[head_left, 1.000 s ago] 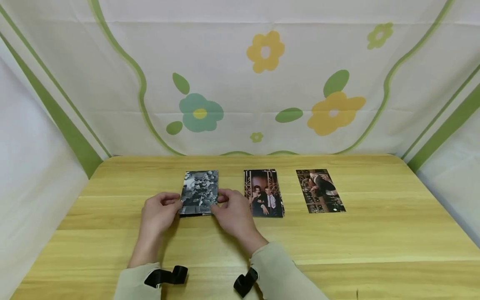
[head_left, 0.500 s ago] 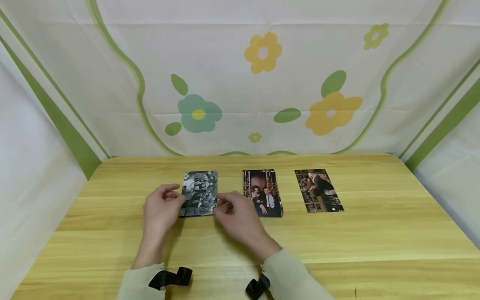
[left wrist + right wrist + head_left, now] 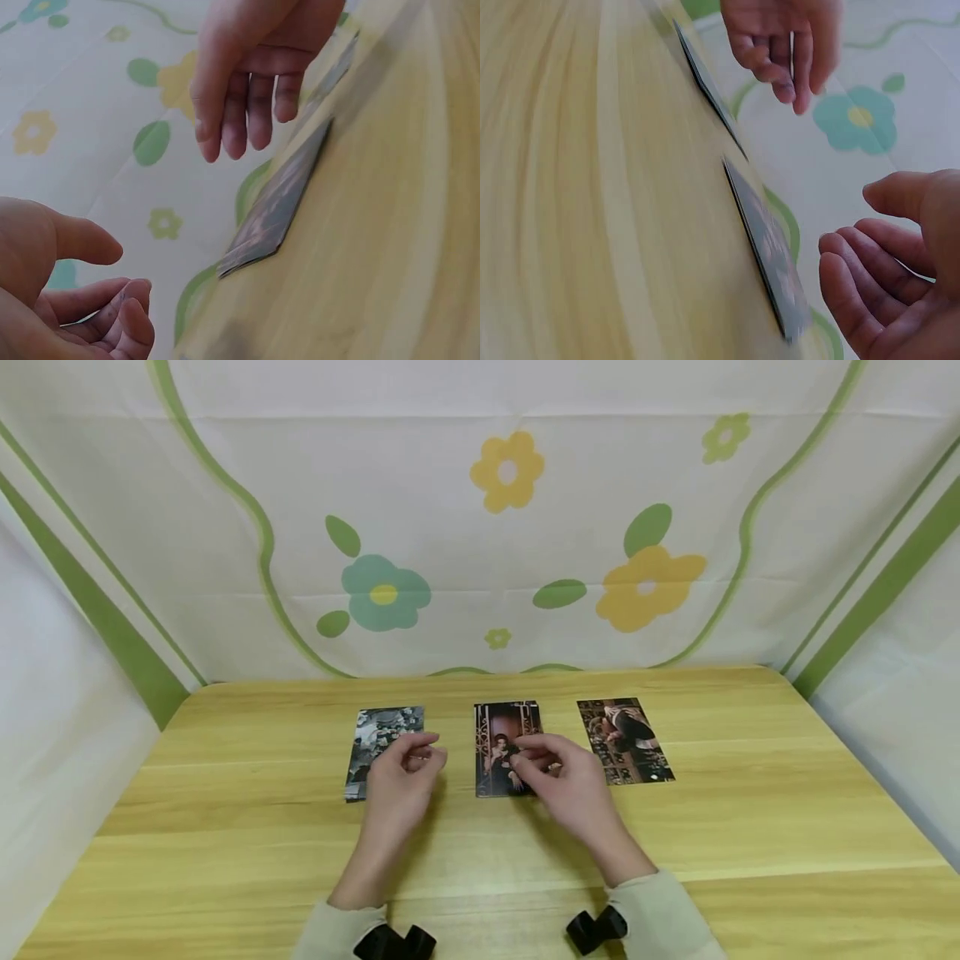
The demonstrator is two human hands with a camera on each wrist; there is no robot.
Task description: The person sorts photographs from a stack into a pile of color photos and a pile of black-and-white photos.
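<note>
Three stacks of photos lie in a row on the wooden table (image 3: 480, 852). My left hand (image 3: 420, 756) hovers over the right edge of the black-and-white stack (image 3: 378, 731), fingers loosely curled and holding nothing. My right hand (image 3: 534, 758) hovers over the lower right of the middle stack (image 3: 498, 735), a dark portrait of two people, and is also empty. The left wrist view shows my left hand (image 3: 82, 292) low, the right hand (image 3: 244, 112) above the middle stack (image 3: 277, 202). In the right wrist view my right hand (image 3: 885, 262) is beside the middle stack (image 3: 769, 255).
A third stack of photos (image 3: 624, 739) lies to the right of my right hand. A flowered cloth backdrop (image 3: 495, 527) rises behind the table, with white side walls. Black straps (image 3: 393, 941) sit at both cuffs.
Both hands let go of the black-and-white stack and moved right. The right hand went from that stack's right edge to over the middle stack. The head view shifted slightly.
</note>
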